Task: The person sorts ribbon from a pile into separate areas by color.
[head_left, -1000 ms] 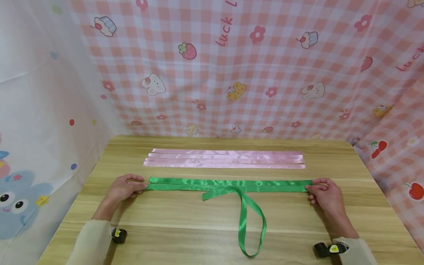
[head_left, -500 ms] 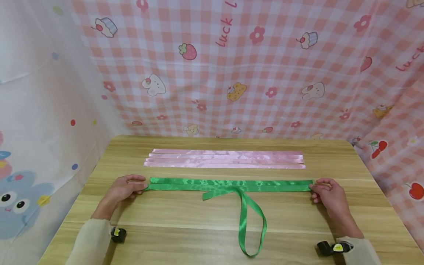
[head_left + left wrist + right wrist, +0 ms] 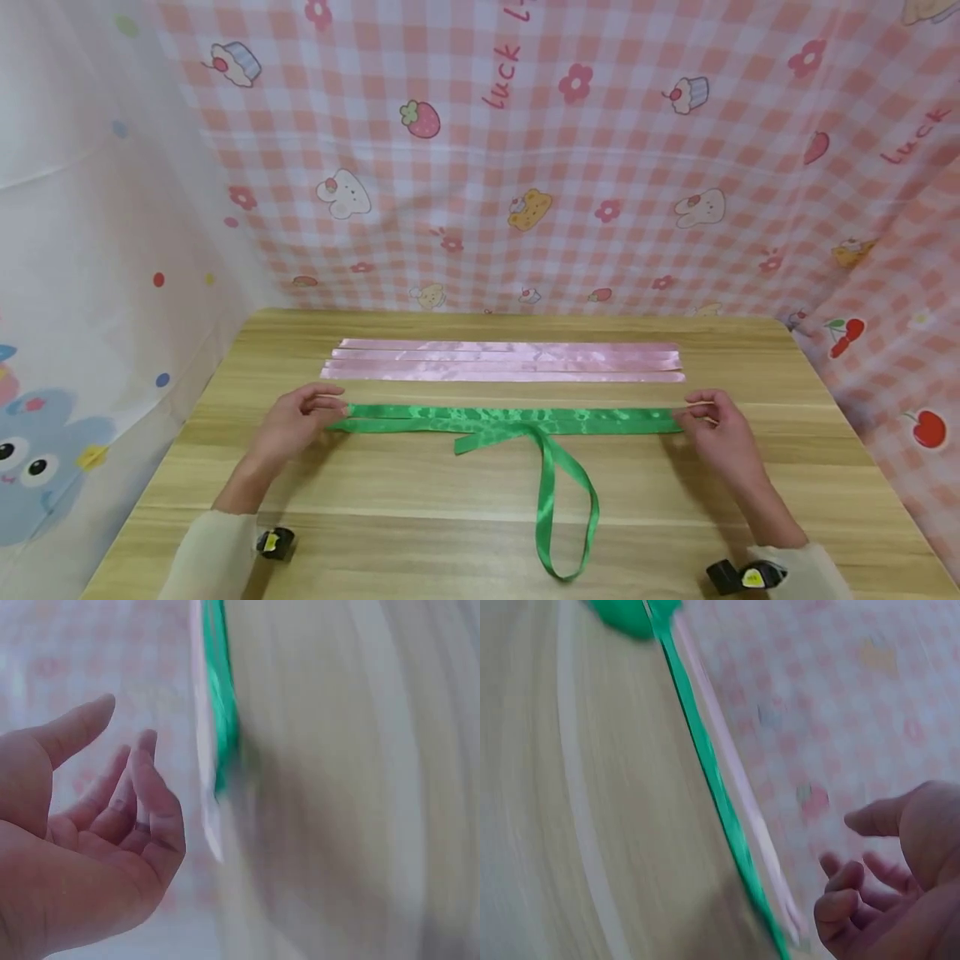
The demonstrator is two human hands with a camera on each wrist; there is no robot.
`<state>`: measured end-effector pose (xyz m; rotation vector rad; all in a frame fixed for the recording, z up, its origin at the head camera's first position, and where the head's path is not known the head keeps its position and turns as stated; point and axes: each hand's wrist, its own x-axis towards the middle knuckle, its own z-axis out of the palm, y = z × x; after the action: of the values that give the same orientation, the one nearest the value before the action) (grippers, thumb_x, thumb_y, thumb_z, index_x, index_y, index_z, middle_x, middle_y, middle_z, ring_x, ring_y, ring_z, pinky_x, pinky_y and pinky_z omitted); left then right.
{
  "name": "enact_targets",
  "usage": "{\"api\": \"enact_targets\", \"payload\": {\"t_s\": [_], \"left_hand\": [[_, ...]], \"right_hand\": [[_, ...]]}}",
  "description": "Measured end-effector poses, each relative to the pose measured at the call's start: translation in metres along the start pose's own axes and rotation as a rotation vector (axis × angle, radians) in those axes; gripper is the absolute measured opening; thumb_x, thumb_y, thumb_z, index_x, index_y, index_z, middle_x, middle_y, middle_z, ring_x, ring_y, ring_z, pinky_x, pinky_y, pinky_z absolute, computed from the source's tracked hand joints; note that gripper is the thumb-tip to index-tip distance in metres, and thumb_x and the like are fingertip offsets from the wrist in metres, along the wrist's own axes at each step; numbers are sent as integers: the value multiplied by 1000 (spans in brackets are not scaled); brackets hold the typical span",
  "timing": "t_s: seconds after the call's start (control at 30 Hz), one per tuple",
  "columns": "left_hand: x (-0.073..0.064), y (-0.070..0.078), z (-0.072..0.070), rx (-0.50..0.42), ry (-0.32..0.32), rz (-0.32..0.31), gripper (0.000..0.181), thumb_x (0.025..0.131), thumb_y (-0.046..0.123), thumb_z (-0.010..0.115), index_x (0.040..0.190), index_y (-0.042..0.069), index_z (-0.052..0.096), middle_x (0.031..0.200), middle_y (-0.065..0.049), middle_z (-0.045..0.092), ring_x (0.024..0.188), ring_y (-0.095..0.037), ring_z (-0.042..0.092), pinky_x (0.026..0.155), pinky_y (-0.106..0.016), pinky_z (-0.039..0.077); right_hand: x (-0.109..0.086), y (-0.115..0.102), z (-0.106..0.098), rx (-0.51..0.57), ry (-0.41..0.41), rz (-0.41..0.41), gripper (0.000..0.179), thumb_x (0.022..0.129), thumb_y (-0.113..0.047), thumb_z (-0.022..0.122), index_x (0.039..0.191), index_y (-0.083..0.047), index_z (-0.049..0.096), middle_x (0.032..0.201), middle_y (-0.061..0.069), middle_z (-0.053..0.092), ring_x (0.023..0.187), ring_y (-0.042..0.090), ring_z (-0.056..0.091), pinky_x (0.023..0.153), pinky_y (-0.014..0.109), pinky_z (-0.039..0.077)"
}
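Observation:
Two green satin ribbons lie flat side by side across the table. Over their middle crosses a loose green ribbon, which curls into a long loop toward the front. My left hand hovers at the left ends of the flat pair; its thumb and fingers stand apart with nothing between them in the left wrist view. At the other ends is my right hand, partly covering the ribbon tips in the head view. The right wrist view shows its loosely bent fingers holding nothing, clear of the green ribbon.
Behind the green ribbons, several pink satin ribbons lie in parallel rows on the wooden table. A pink checked cloth hangs along the back edge, and a white printed cloth hangs at the left.
Both hands have let go of the ribbon ends, lifted, and shifted slightly inward. The ribbons themselves lie almost as before.

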<state>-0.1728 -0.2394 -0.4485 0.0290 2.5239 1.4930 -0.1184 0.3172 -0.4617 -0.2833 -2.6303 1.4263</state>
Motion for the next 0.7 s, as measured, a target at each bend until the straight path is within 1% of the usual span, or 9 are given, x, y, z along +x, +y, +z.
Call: {"api": "enact_targets", "payload": {"t_s": [0.07, 0.13, 0.23, 0.3, 0.37, 0.47, 0.6, 0.7], "left_hand": [[-1, 11, 13, -6, -33, 39, 41, 94, 19, 70, 129, 1, 58, 113, -17, 69, 90, -19, 65, 70, -31, 53], [-2, 21, 27, -22, -82, 78, 40, 92, 16, 70, 127, 0, 59, 109, -15, 70, 90, -20, 65, 71, -30, 52], [-2, 32, 49, -56, -158, 116, 39, 91, 13, 71, 126, 0, 59, 109, -15, 70, 92, -19, 65, 74, -30, 52], [0, 39, 64, -65, -196, 143, 39, 91, 13, 72, 125, -1, 60, 111, -17, 70, 94, -19, 64, 76, -31, 52], [2, 45, 79, -56, -223, 166, 37, 91, 14, 72, 124, 1, 61, 113, -17, 69, 97, -20, 64, 78, -33, 53], [5, 52, 100, -26, -248, 207, 33, 91, 13, 71, 121, 2, 62, 113, -15, 69, 99, -21, 63, 81, -35, 52], [10, 55, 122, 37, -267, 243, 30, 91, 10, 71, 119, 3, 63, 112, -10, 69, 96, -18, 61, 83, -34, 51], [13, 55, 132, 100, -265, 263, 30, 90, 10, 72, 118, 6, 63, 111, -7, 69, 94, -16, 59, 83, -33, 50]], "right_hand": [[-3, -12, 14, 21, -67, -86, 26, 95, -10, 65, 114, 3, 52, 92, 9, 68, 70, 6, 58, 57, 22, 47], [-7, -22, 30, 32, -121, -166, 21, 93, -4, 66, 109, 4, 55, 91, 12, 69, 69, 7, 57, 57, 22, 45], [-13, -34, 55, 36, -206, -239, 17, 91, -1, 68, 103, 2, 58, 88, 9, 67, 70, 9, 55, 59, 22, 45], [-16, -41, 70, 16, -258, -272, 16, 90, -3, 70, 101, -2, 59, 86, 4, 66, 70, 10, 54, 61, 23, 46], [-19, -46, 83, -9, -308, -289, 16, 90, -6, 72, 100, -6, 60, 85, 0, 63, 72, 10, 54, 64, 24, 47], [-23, -51, 98, -33, -354, -302, 17, 88, -9, 74, 99, -8, 60, 84, -3, 61, 73, 12, 55, 65, 24, 48], [-26, -55, 112, -50, -371, -282, 20, 86, -10, 77, 100, -9, 61, 87, -1, 61, 76, 14, 54, 66, 24, 47], [-26, -58, 117, -59, -366, -259, 22, 86, -11, 78, 100, -9, 61, 89, 1, 61, 78, 15, 53, 68, 24, 46]]}}
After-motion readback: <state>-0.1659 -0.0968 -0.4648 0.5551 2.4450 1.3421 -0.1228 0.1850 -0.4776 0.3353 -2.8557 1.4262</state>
